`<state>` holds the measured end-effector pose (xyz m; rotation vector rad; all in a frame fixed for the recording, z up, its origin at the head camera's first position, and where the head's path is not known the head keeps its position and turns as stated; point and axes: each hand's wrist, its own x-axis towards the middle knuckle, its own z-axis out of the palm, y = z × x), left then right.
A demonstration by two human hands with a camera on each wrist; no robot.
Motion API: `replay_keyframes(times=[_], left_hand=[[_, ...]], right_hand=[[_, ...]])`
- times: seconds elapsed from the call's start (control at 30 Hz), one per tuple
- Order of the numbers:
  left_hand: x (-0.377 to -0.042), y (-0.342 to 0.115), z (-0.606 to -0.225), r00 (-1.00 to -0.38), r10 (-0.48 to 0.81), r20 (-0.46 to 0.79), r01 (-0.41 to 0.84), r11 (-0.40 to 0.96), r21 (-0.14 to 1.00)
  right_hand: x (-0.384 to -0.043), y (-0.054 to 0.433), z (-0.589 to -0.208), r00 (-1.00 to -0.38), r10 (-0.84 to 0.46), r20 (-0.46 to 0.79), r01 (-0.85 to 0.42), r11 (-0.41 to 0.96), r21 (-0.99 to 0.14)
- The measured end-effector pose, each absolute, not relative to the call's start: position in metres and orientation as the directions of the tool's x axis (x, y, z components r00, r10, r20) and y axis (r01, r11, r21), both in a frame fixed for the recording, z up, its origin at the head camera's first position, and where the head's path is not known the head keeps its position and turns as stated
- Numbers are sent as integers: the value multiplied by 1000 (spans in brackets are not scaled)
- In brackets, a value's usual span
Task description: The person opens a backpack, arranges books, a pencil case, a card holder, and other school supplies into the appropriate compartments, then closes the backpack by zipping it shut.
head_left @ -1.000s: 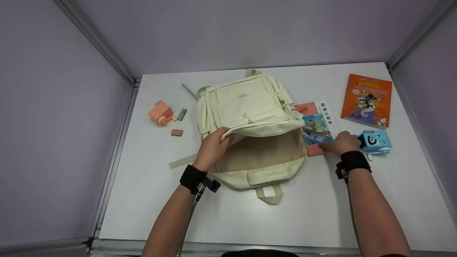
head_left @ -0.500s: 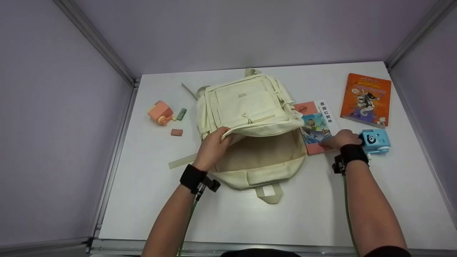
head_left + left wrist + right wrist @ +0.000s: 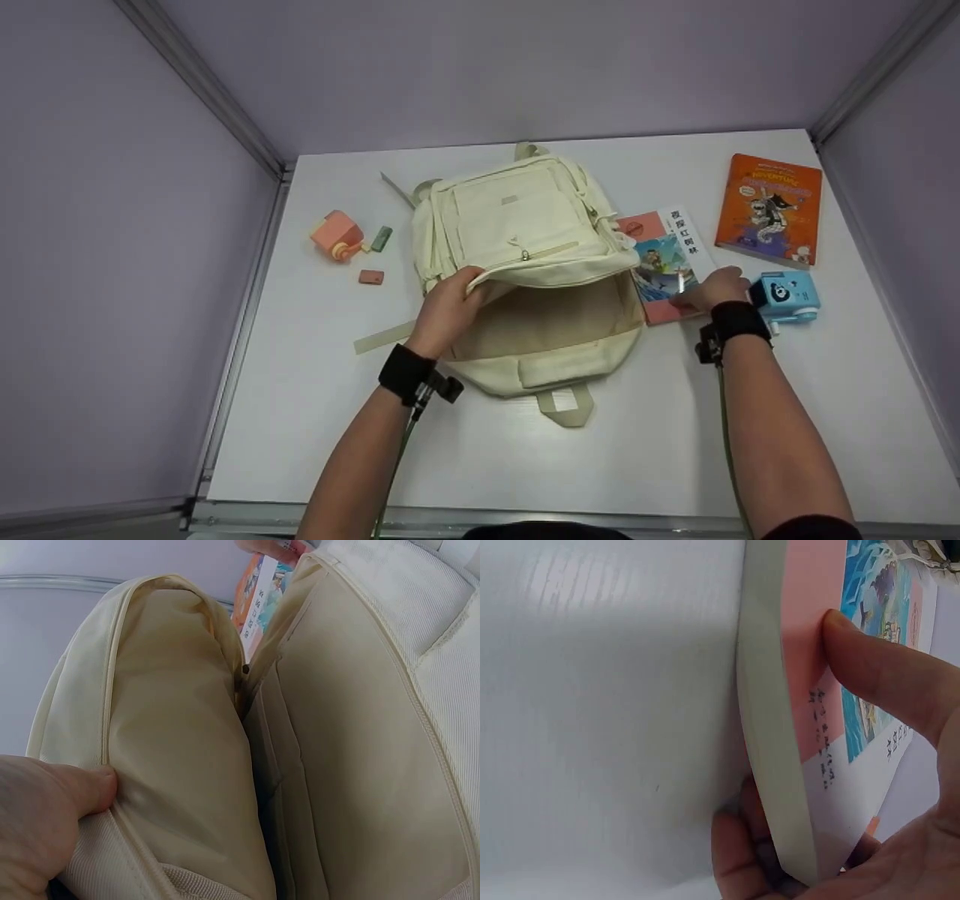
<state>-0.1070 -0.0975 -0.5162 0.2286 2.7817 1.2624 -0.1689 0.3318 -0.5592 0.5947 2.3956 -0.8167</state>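
A cream backpack [image 3: 517, 217] lies on the white table with its main compartment unzipped. My left hand [image 3: 448, 311] pinches the upper edge of the opening and lifts that flap; in the left wrist view the thumb presses on the zipper edge and the tan lining [image 3: 180, 712] shows. To the right of the bag, my right hand [image 3: 712, 291] grips a pink and white book [image 3: 658, 262] at its near right corner. In the right wrist view the thumb lies on the cover of the book [image 3: 810, 675] and the fingers curl under its edge.
An orange book [image 3: 771, 210] lies at the back right. Close to my right hand is a blue panda-printed box with a crank [image 3: 791, 296]. Left of the bag are a pink cranked box [image 3: 337, 234], a green block [image 3: 382, 239] and a red block [image 3: 371, 277].
The right hand has shifted slightly up and left, and the book's near right corner has risen a little with it. The left hand keeps holding the bag's flap.
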Motion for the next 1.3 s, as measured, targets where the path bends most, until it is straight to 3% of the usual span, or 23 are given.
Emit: replay_keyframes(times=[0.3, 0.53, 0.77, 0.97, 1.3], left_hand=[[-107, -98, -516, -987, 162, -21, 89, 640, 763], [-107, -99, -513, -987, 162, -23, 85, 628, 774], [-108, -97, -512, -987, 158, -5, 97, 632, 769], [-111, -94, -511, -989, 148, 19, 113, 663, 740], [-116, -90, -506, -990, 137, 27, 111, 658, 745]], right_hand=[[-164, 340, -562, -855, 119, -505, 427, 716, -552], [-158, 344, -555, -855, 166, -491, 506, 468, -724], [-151, 343, -542, -860, 246, -448, 497, 196, -845], [-140, 350, -529, -842, 300, -450, 472, 3, -882], [-103, 383, -510, -845, 180, -503, 488, -124, -864]])
